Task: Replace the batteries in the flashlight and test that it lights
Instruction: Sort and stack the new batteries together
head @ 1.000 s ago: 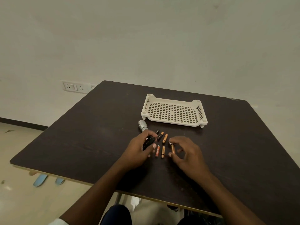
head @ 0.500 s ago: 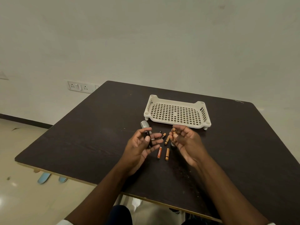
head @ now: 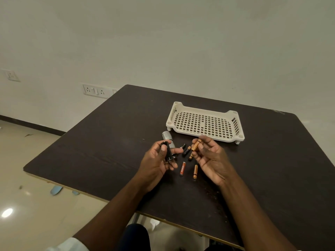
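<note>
We see a dark table (head: 101, 153) with a cream slotted tray (head: 204, 122) standing toward its far side, and we place everything else against that tray. Furthest left of it, on the wall, sit a small switch plate (head: 11, 75) and a wider socket panel (head: 96, 90). Just off the tray's near left corner lies the silver flashlight (head: 167, 137), partly hidden behind our left hand. Our left hand (head: 159, 160) is raised palm-up in front of that corner, its thumb and fingers curled round a black battery holder (head: 169, 151), which stands nearly upright in the grip. To the right of it, in front of the tray's left half, loose batteries lie on the table: a black battery (head: 183, 146) nearest the tray, a black-and-copper battery (head: 187, 151) beside it, another copper-tipped battery (head: 190, 156) partly covered by our right hand, then nearer to us an orange battery (head: 182, 169) and a copper battery (head: 195, 171), side by side and slightly apart. Our right hand (head: 212, 158) is raised palm-up in front of the tray's middle, pinching a copper-coloured battery (head: 196, 145) between thumb and fingertips, tilted with its upper end toward the tray. The two hands are near each other but not touching. Below the table's left edge, on the floor (head: 32, 169), we can make out a pale blue slipper (head: 56, 190).
</note>
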